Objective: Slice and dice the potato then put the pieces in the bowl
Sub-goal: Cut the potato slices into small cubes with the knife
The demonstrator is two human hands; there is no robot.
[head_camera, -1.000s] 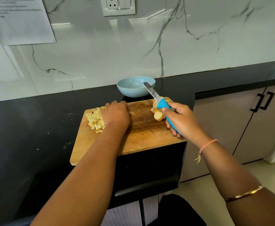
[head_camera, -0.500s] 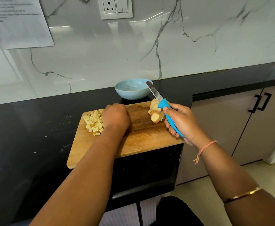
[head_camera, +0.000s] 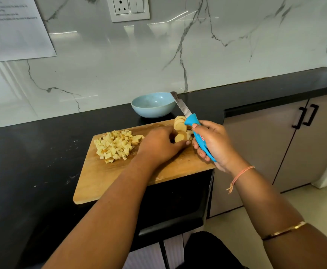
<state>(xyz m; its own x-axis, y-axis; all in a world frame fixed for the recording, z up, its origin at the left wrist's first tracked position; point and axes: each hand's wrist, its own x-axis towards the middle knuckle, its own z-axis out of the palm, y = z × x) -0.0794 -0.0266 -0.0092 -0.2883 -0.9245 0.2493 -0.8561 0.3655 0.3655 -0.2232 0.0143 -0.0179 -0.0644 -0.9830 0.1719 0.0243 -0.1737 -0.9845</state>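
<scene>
A wooden cutting board point(head_camera: 139, 179) lies on the black counter and juts over its front edge. A heap of diced potato point(head_camera: 116, 145) sits on the board's left part. Round potato slices point(head_camera: 180, 125) lie at its far right corner. My left hand point(head_camera: 158, 144) rests on the board with its fingertips closed on one of the slices. My right hand point(head_camera: 213, 144) grips the blue-handled knife point(head_camera: 195, 129), blade raised and pointing away toward the bowl. The light blue bowl point(head_camera: 153, 104) stands empty just behind the board.
The black counter point(head_camera: 32, 152) stretches left and carries small potato crumbs. A marble wall with a socket panel point(head_camera: 128, 8) and a taped paper sheet point(head_camera: 15, 30) rises behind. Grey cabinet doors with black handles point(head_camera: 306, 116) stand at the right, floor below them.
My left hand has slid right from beside the diced heap to the slices and taken hold of one. The knife hand has stayed in much the same place.
</scene>
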